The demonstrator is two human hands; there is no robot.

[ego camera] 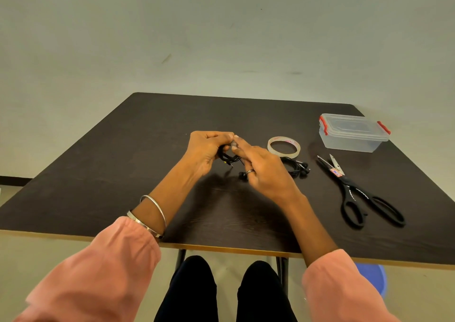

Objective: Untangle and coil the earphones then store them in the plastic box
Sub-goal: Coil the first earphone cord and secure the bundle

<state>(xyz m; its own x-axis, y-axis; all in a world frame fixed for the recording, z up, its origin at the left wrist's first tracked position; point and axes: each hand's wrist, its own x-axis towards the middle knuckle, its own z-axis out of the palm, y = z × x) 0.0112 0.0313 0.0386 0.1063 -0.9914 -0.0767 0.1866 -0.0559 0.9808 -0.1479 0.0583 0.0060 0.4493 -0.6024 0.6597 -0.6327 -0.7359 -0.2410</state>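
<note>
A coiled bundle of black earphone cable [227, 158] hangs between my two hands above the middle of the dark table [123, 149]. My left hand [206, 151] grips the bundle from the left. My right hand [261, 171] pinches it at the top, where a bit of clear tape seems to sit. One earbud [243, 175] dangles below my right fingers. A second black pair of earphones [296, 168] lies on the table just right of my right hand. The clear plastic box [353, 133] with red clips stands shut at the far right.
A roll of clear tape [284, 145] lies flat between my hands and the box. Black-handled scissors [357, 191] lie open on the right side. A blue stool [374, 278] shows under the table's near right edge.
</note>
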